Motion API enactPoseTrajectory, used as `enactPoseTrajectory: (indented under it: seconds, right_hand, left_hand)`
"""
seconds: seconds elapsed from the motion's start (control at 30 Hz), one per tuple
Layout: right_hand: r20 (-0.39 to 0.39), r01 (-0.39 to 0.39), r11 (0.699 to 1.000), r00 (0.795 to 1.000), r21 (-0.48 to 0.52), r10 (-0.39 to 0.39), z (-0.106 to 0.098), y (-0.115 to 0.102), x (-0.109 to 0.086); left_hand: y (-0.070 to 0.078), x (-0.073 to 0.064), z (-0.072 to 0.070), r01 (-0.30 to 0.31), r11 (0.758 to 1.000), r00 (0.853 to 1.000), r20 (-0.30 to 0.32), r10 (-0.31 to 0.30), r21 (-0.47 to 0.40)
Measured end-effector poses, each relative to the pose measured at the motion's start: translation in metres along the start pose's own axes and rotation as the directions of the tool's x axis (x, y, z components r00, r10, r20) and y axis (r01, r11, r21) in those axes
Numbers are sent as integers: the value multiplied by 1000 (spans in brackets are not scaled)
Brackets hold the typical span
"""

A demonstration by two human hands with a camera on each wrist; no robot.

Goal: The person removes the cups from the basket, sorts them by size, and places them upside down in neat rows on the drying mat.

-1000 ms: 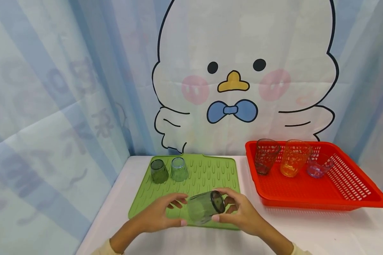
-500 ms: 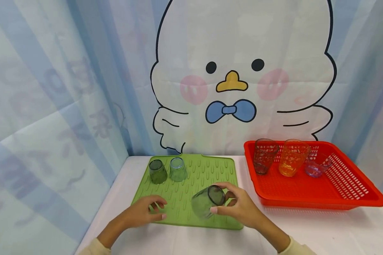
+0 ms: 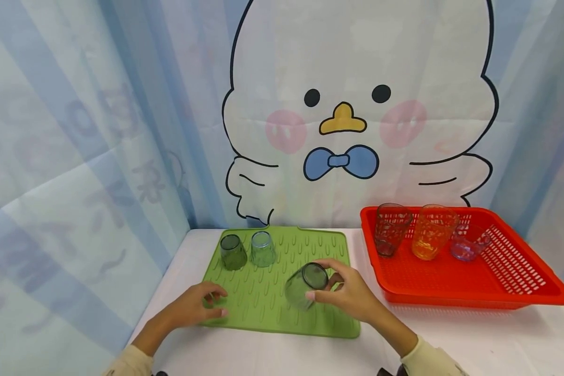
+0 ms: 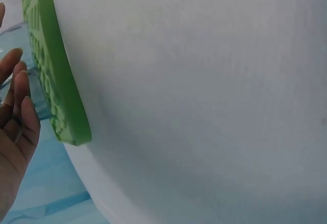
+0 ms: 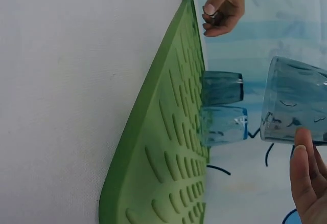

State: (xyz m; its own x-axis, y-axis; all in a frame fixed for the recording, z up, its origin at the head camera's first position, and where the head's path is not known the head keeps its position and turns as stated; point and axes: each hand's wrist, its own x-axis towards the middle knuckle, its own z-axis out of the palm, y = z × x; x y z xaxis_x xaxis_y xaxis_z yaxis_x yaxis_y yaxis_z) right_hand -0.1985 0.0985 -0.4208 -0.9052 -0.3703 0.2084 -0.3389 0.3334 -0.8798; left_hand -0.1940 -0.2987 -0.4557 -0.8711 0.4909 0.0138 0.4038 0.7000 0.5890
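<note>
In the head view my right hand (image 3: 350,295) grips a smoky grey drinking glass (image 3: 297,290) near one end. The glass tilts over the right part of a green drying mat (image 3: 254,310), its darker end ring towards the fingers. The right wrist view shows this glass (image 5: 294,98) raised off the mat. My left hand (image 3: 195,305) holds nothing, its fingers loosely bent beside the mat's front left edge. Two small glasses stand on the mat at the back left, a dark grey glass (image 3: 234,255) and a pale blue glass (image 3: 263,251) beside it.
To the right stands a red plastic basket (image 3: 456,297). In it are a dark tumbler (image 3: 391,235), an orange tumbler (image 3: 433,235) and a small purple glass cup (image 3: 467,249). A patterned curtain (image 3: 343,193) hangs behind the white table (image 3: 432,329).
My left hand has drawn away from the grey glass to the left. My right hand has raised the glass slightly and tipped it more upright over the mat.
</note>
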Motion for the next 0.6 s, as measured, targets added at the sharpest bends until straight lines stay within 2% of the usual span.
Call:
enactPoseTrajectory:
  seconds: [0.37, 0.6]
  right_hand:
    - [-9, -8, 999, 1000, -41, 7, 3, 3, 16]
    - [-23, -24, 997, 999, -74, 23, 8, 5, 30]
  left_hand:
    - [-16, -2, -2, 61, 998, 997, 42, -60, -14]
    - [-19, -2, -1, 74, 997, 995, 70, -72, -25]
